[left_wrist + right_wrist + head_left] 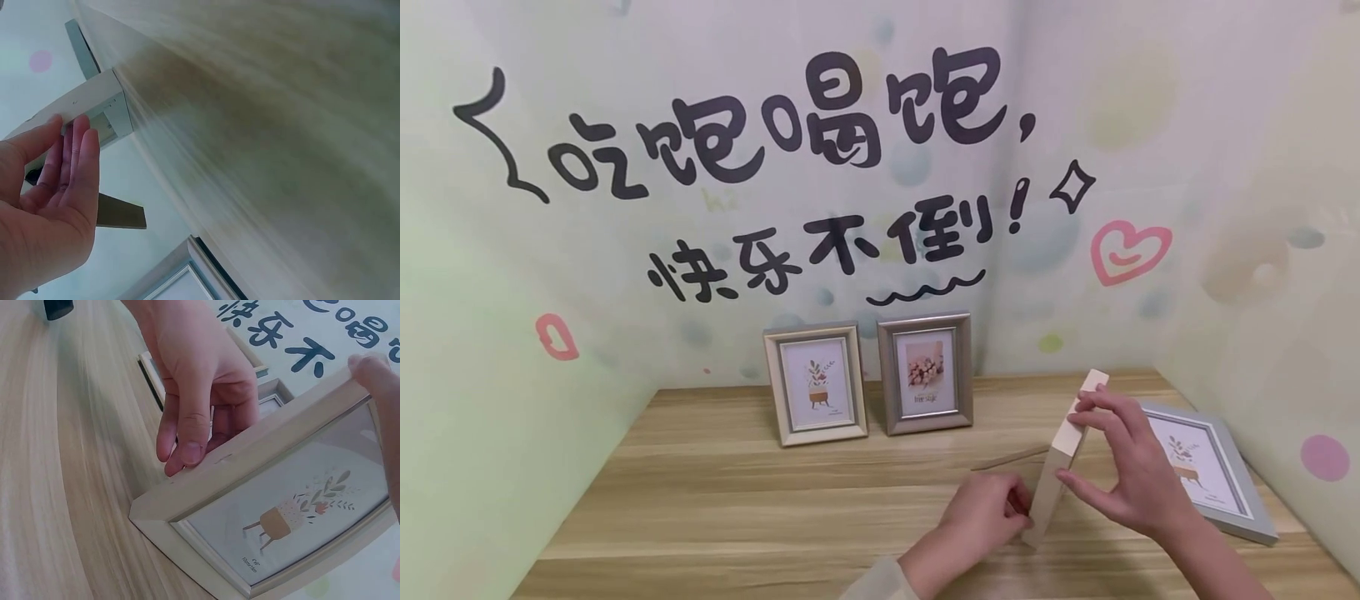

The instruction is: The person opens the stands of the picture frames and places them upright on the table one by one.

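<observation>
A cream picture frame is held up on the table, nearly edge-on in the head view. Its front, with a potted-plant print, shows in the right wrist view. My left hand pinches its near lower edge, the thumb on the outside and the fingers behind. Higher up, my right hand grips the frame's upper edge between fingers and thumb. From its back a brown stand leg juts out to the left; it also shows past the left hand in the left wrist view.
At the back stand a cream picture frame and a brownish one, side by side. A grey frame leans at the right, partly behind my right hand. Printed cloth walls enclose the wooden table.
</observation>
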{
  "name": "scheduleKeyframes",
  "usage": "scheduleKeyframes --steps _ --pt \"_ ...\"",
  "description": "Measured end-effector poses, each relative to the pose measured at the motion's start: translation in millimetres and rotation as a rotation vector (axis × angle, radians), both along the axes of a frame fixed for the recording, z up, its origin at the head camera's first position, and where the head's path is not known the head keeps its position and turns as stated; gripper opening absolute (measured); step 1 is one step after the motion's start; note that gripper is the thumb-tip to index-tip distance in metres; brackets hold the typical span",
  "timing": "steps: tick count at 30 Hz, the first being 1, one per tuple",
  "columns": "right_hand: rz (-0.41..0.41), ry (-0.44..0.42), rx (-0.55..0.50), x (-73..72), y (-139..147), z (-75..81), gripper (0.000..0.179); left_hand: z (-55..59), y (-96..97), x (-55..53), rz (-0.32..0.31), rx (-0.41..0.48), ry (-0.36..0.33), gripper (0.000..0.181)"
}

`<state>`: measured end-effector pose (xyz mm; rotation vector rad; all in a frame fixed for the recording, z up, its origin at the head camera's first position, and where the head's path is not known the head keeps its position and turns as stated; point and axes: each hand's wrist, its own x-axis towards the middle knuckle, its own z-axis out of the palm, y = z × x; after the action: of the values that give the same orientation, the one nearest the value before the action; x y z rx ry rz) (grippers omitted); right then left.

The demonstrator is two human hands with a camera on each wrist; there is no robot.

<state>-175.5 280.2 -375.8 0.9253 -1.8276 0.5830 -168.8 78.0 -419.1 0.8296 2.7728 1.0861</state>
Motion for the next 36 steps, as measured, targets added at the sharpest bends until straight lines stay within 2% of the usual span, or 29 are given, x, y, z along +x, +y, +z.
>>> scheduleKeyframes --steps 7,11,14,21,23,25,27,28,30,33,35,36 --pt "0.034 0.0 0.024 -1.9 5 0.5 0.062 -1.3 0.4 2.0 -0.006 0.007 0.028 0.016" --pt "0.031 0.004 0.026 -2.1 5 0.7 0.061 -0.6 -0.5 6.5 0.033 -0.025 0.068 0.014" --pt "0.02 0.019 0.018 -2.3 4 1.9 0.061 0.6 -0.1 9.0 0.077 -0.062 0.108 0.016" --pt "-0.007 0.033 -0.018 -1.6 -3 1.9 0.062 1.2 2.7 11.3 0.165 -0.177 0.251 0.027" --pt "-0.027 0.029 -0.051 -1.6 -1 0.2 0.064 1.3 3.7 12.1 0.174 -0.204 0.282 0.028" --pt "-0.061 0.005 -0.133 -2.2 3 -3.1 0.063 1.3 4.6 13.0 0.18 -0.222 0.309 0.028" --pt "-0.125 -0.089 -0.253 -2.8 9 -8.4 0.056 0.9 5.0 13.7 0.185 -0.232 0.328 0.029" --pt "-0.173 -0.168 -0.316 -2.5 12 -11.9 0.053 0.8 5.0 14.0 0.187 -0.236 0.336 0.029" --pt "-0.213 -0.41 -0.397 -3.2 20 -20.8 0.051 0.9 4.9 14.5 0.189 -0.245 0.347 0.03" --pt "-0.249 -0.809 -0.38 -6.4 30 -35.4 0.049 1.1 4.7 14.9 0.189 -0.263 0.363 0.031" --pt "-0.243 -0.994 -0.328 -8.8 36 -43.3 0.045 1.2 4.8 14.9 0.185 -0.275 0.38 0.032" --pt "-0.245 -1.039 -0.312 -10.1 38 -46.0 0.043 1.1 5.0 14.8 0.182 -0.277 0.388 0.032"
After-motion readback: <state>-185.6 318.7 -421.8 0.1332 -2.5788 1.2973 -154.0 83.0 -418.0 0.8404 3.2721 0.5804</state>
